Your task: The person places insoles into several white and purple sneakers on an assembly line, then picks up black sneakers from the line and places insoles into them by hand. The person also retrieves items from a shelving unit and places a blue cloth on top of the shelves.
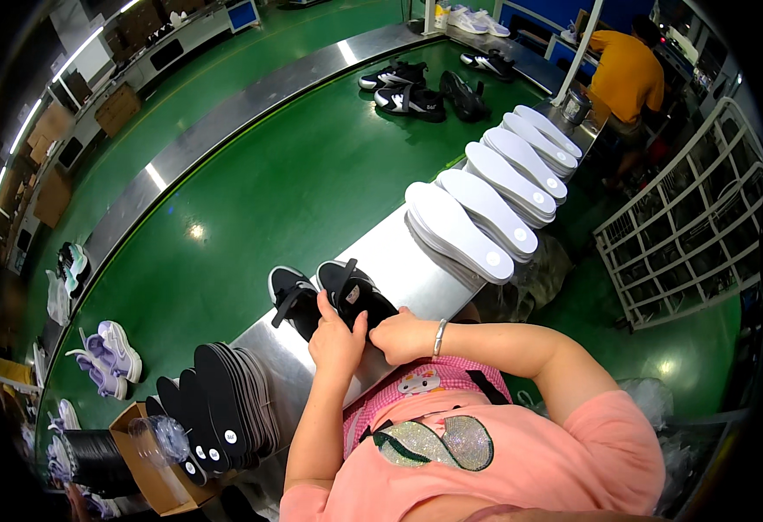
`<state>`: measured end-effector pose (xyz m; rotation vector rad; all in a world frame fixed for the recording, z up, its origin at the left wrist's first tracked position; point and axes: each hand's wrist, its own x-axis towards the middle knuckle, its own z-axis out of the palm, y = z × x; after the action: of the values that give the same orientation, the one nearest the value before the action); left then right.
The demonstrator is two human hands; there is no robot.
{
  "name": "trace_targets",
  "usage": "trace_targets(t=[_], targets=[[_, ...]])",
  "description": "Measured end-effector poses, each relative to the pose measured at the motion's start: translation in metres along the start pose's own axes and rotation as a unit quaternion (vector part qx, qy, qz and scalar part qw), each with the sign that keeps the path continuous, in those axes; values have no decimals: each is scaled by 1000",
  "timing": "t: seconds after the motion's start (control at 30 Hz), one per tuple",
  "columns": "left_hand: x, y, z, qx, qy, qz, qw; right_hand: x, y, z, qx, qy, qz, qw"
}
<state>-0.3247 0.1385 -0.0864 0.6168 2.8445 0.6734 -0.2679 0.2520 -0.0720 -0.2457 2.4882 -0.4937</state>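
A pair of black shoes with pale toe edges and straps stands on the metal ledge in front of me: the left shoe (287, 294) and the right shoe (347, 280). My left hand (336, 344) holds the right shoe's near left side, index finger stretched along it and thumb at its opening. At that shoe's heel end is my right hand (401, 336), its fingers curled and their tips partly hidden by the shoe. To the right lie stacks of white insoles (455, 228); to the left, stacks of black insoles (229, 404).
Beyond the ledge runs a green conveyor surface (251, 196) carrying black shoes (409, 100) and lavender-white shoes (110, 357). A cardboard box (151, 470) with clear plastic stands left. At right are a white wire rack (686, 217) and a person in orange (627, 74).
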Motion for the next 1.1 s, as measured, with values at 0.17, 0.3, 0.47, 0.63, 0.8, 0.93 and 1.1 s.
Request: trace_targets(t=[0.17, 0.3, 0.47, 0.63, 0.8, 0.93, 1.1], targets=[[8, 8, -2, 2, -4, 14, 1000, 4, 3, 6, 18, 88, 1, 996], [6, 11, 4, -20, -2, 18, 1000, -1, -1, 18, 14, 144, 6, 990], [-21, -22, -8, 2, -77, 82, 994, 10, -9, 20, 17, 67, -28, 997], [-19, -27, -39, 58, -287, 171, 941, 0, -9, 17, 20, 80, 0, 997], [-1, -43, -21, 53, -308, 230, 922, 4, -3, 13, 14, 87, -7, 996], [-1, -44, -20, 53, -301, 227, 925, 7, 0, 9, 2, 69, -36, 997], [-14, -38, -28, 45, -285, 209, 935, 1, -2, 8, -4, 58, -44, 997]])
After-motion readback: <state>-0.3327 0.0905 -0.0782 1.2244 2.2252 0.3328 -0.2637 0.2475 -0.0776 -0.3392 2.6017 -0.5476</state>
